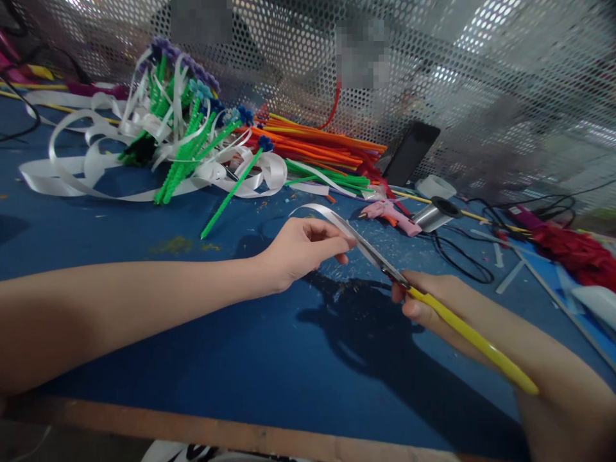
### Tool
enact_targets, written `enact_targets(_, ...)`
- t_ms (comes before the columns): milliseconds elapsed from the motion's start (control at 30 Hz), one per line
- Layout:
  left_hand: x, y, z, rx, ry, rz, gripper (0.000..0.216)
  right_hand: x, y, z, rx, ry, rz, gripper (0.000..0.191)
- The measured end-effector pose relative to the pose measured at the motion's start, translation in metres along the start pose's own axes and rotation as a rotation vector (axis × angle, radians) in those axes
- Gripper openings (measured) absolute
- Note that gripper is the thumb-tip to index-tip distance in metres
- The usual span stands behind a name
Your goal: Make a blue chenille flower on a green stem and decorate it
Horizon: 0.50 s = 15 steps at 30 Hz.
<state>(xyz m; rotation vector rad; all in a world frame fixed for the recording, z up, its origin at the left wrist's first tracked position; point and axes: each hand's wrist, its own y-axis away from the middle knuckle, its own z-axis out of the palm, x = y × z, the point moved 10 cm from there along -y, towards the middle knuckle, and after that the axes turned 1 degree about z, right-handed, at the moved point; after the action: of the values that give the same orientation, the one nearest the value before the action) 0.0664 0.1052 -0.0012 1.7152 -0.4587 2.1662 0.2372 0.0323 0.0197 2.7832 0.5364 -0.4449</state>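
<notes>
My left hand (315, 247) pinches a narrow strip of white ribbon (327, 213) between thumb and fingers, above the middle of the blue table. The ribbon's upper end curls away to the left. In my right hand (428, 295) is a pair of scissors (462, 330) with a yellow handle, pointing up and left. Its metal blades lie along the ribbon just beside my left fingertips; whether they cut into it I cannot tell. Part of the handle lies over my right wrist. Beyond my left hand rests a green pipe-cleaner stem with a dark blue flower (265, 144).
Several green-stemmed pipe-cleaner flowers (183, 160) lie at the back left among loops of white ribbon (62, 183). Orange pipe cleaners (312, 144) are piled behind. A pink glue gun (389, 215), a spool (436, 213), black cables and a phone (412, 153) stand at the back right, before a perforated metal screen.
</notes>
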Motion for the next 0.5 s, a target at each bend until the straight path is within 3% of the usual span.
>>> enact_targets(333,-0.0006,0.0013,0.0016,-0.016,-0.017,-0.005,0.023,0.0046,0.0011,-0.0039,-0.005,0.029,0.069,0.069)
enact_targets(500,0.0015,0.0019,-0.0042,0.049,0.04,0.003,0.022,0.0036,0.001,-0.0091,0.012,0.036,0.068,0.071)
